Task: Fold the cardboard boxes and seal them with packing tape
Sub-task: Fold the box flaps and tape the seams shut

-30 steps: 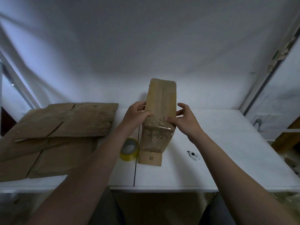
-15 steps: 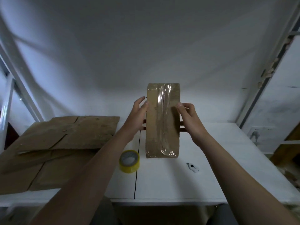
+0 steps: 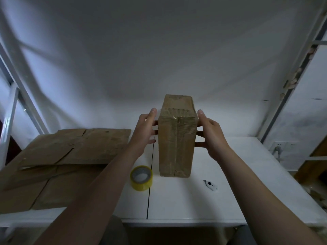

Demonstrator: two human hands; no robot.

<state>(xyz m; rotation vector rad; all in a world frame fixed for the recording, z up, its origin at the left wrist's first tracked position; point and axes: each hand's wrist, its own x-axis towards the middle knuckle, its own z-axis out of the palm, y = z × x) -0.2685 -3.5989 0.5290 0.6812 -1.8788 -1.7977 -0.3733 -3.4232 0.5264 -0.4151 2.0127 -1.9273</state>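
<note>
box: cardboard box (image 3: 177, 138) stood on end at table centre, between both hands; long face toward the camera, top end tipped slightly away
box seam: ran down the middle of the near face, with a glossy strip of tape over it that wrapped onto the top end
box base: lower edge sat low over the table (image 3: 185, 202); could not tell if it touched
left hand (image 3: 145, 131): on the box's left side, palm facing it; fingers straight and spread, tips against the side wall, thumb pointing up near the top corner
right hand (image 3: 210, 135): mirrored on the right side; fingers straight and spread, tips on the side wall, thumb up by the top corner
grip: box was pressed between the two sets of fingertips, no curl around it and no pinch visible
tape roll (image 3: 141, 177): yellow, lying flat on the table, just beside the box's lower left corner, under the left forearm line
cutter (image 3: 210, 185): small white tool on the table, near the box's lower right, apart from it
flat cardboard (image 3: 70, 156): stack of unfolded sheets on the left part of the table, overhanging its left edge
table joint: dark seam ran front to back, passing beside the tape roll
wall socket (image 3: 279, 147): far right, beyond the table edge
lighting: dim, detail on box faces was soft
</note>
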